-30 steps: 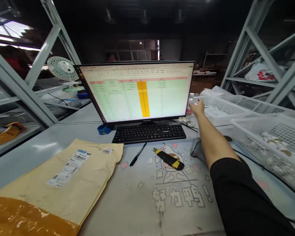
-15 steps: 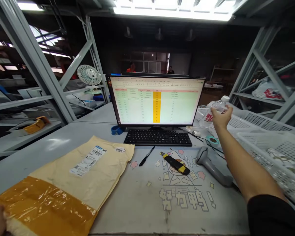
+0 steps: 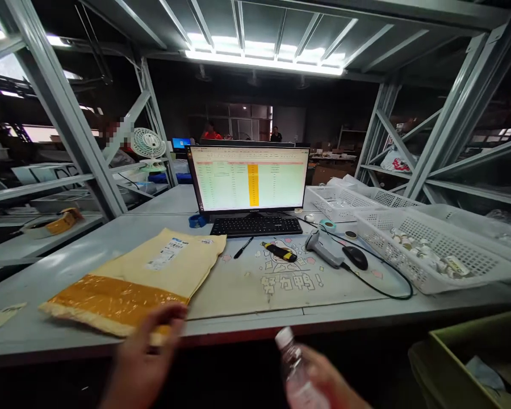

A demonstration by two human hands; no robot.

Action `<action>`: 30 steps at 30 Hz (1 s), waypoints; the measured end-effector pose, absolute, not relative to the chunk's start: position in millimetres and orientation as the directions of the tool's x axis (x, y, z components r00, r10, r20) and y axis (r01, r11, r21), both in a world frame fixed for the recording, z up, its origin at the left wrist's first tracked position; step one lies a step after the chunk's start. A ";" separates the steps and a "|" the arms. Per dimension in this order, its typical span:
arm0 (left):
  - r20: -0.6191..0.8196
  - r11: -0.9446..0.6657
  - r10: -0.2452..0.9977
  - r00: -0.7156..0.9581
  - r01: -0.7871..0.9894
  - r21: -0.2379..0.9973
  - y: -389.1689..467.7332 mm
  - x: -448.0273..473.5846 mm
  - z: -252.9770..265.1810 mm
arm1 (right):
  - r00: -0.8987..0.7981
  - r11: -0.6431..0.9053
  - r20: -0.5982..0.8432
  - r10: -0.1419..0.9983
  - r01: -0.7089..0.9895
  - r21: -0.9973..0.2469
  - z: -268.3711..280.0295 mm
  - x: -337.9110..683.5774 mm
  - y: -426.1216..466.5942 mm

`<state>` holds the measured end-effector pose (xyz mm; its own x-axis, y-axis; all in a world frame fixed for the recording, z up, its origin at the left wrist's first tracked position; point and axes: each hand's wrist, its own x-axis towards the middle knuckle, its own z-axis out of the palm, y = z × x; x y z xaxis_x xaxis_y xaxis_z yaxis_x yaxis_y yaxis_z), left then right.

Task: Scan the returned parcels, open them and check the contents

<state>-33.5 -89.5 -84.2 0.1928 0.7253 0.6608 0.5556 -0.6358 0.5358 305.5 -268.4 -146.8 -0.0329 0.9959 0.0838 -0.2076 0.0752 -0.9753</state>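
Observation:
In the head view my right hand (image 3: 326, 372) is wrapped round a clear plastic bottle (image 3: 297, 372) with a white cap, held in front of the desk's edge. The bottle tilts slightly and its cap is on. My left hand (image 3: 147, 355), a little blurred, has its fingers curved and apart with nothing between them. It hovers at the near edge of a padded yellow parcel (image 3: 153, 278), which has brown tape and a white shipping label (image 3: 167, 254). Whether the fingers touch the parcel, I cannot tell.
Behind the mat stand a monitor (image 3: 234, 182) and keyboard (image 3: 258, 226). A pen (image 3: 243, 247), utility knife (image 3: 279, 251), barcode scanner (image 3: 323, 250) and mouse (image 3: 355, 257) lie on the desk. White baskets (image 3: 426, 278) line the right, above a green bin (image 3: 460, 346).
My right hand has brought the bottle from the baskets at the far right to in front of the desk. My left hand has left the parcel's left corner and moved right. The view has shifted.

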 end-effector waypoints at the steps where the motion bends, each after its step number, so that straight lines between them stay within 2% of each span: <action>1: 0.616 -0.723 0.689 0.383 0.435 0.537 -108.3 -15.7 -92.3 | -0.146 -0.008 0.027 0.989 -0.238 -0.971 -169.5 293.3 -267.2; 3: 0.450 -0.795 0.538 0.713 0.252 0.552 -143.2 18.2 -102.4 | -0.307 -0.128 -0.034 0.951 -0.294 -0.947 -197.4 282.8 -266.1; 5: 0.277 -0.770 0.403 0.872 0.159 0.618 -169.3 43.4 -105.0 | -0.408 -0.175 -0.032 0.912 -0.317 -0.932 -204.2 285.3 -270.6; 7: 0.189 -0.702 0.313 0.931 0.093 0.706 -185.1 57.1 -104.4 | -0.466 -0.161 0.000 0.885 -0.306 -0.938 -200.3 292.4 -279.8; 10: 0.200 -0.612 0.273 0.941 0.009 0.791 -194.2 61.9 -108.4 | -0.515 -0.146 0.024 0.857 -0.287 -0.947 -197.4 299.7 -293.7; 12: 0.220 -0.586 0.298 0.929 -0.004 0.810 -195.0 61.7 -116.4 | -0.515 -0.150 0.021 0.857 -0.287 -0.946 -200.1 301.0 -298.8; 15: 0.204 -0.552 0.409 0.889 0.064 0.831 -194.5 64.5 -129.1 | -0.500 -0.143 -0.016 0.866 -0.218 -0.966 -198.1 298.4 -300.8; 16: 0.190 -0.547 0.459 0.868 0.108 0.830 -194.3 66.7 -131.6 | -0.466 -0.113 -0.034 0.884 -0.142 -0.983 -194.3 296.1 -300.7; 18: 0.150 -0.559 0.569 0.809 0.247 0.791 -192.8 72.9 -132.9 | -0.324 -0.011 -0.049 0.945 0.118 -0.993 -184.8 289.1 -299.2; 21: 0.040 -0.560 0.747 0.664 0.596 0.576 -184.9 85.7 -129.1 | -0.102 0.063 0.013 0.995 0.505 -0.861 -176.1 273.7 -293.9; 23: -0.067 -0.498 0.818 0.571 0.761 0.415 -176.4 95.0 -127.6 | -0.017 0.048 0.048 0.999 0.662 -0.748 -177.7 262.0 -290.1; 25: -0.121 -0.437 0.857 0.501 0.831 0.345 -168.0 104.0 -129.9 | 0.045 0.003 0.057 0.997 0.755 -0.656 -183.0 252.0 -287.2; 27: -0.064 -0.437 0.861 0.505 0.796 0.418 -161.5 112.6 -136.1 | 0.070 -0.022 0.053 0.996 0.788 -0.616 -188.6 245.1 -284.7; 30: 0.095 -0.451 0.825 0.558 0.547 0.705 -157.3 123.8 -146.0 | 0.034 0.018 0.070 0.997 0.773 -0.634 -193.4 241.0 -280.1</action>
